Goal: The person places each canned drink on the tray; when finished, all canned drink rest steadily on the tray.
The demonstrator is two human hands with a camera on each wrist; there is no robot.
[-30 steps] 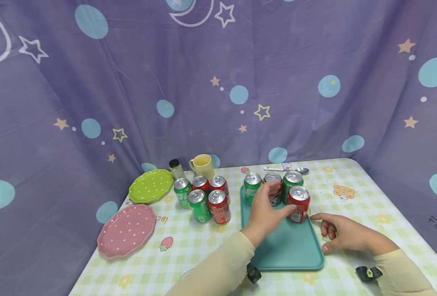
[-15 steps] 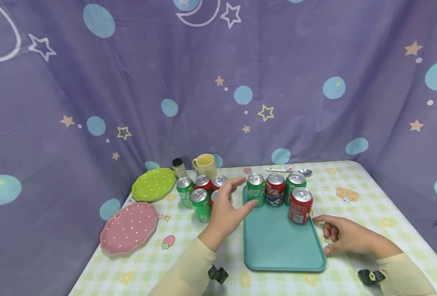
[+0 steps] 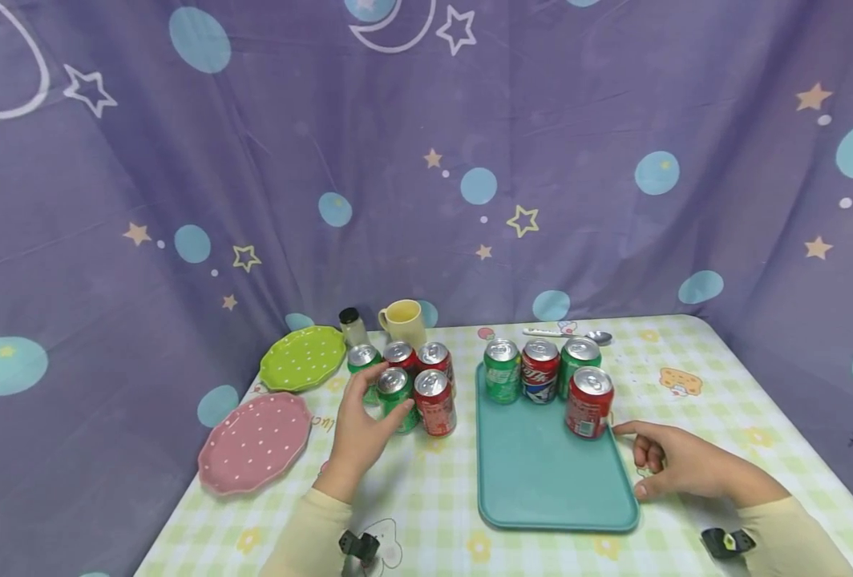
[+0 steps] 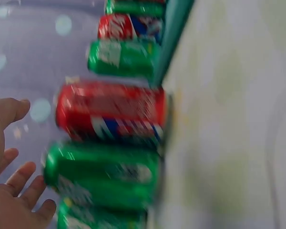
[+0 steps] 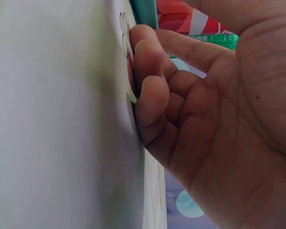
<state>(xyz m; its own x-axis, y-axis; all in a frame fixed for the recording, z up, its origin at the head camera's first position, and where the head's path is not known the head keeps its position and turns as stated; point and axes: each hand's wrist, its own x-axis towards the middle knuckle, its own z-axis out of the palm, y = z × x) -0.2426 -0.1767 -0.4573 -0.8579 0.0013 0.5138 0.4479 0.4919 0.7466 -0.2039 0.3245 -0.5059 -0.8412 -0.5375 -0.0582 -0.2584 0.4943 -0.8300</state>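
Note:
My left hand (image 3: 357, 437) is at the front green soda can (image 3: 407, 414) of a cluster on the table, thumb and fingers spread on either side of its upper part. In the left wrist view, the parted fingers (image 4: 26, 177) show a little above the green can's top. A red soda can (image 3: 435, 409) stands right beside it. My right hand (image 3: 686, 463) rests by the right edge of a teal tray (image 3: 552, 477), its index fingertip and thumb at the rim and the other fingers loosely bent. On the tray stand two green and two red cans (image 3: 589, 407).
Behind the cluster are a yellow mug (image 3: 403, 322) and a small black-lidded jar (image 3: 353, 327). A green dotted plate (image 3: 302, 358) and a pink dotted plate (image 3: 256, 443) lie at the left. A spoon (image 3: 571, 335) lies beyond the tray, near the purple curtain (image 3: 398, 120).
My left hand has let go of the front red can on the tray and moved left to the green can in the cluster. The right hand stays at the tray's edge.

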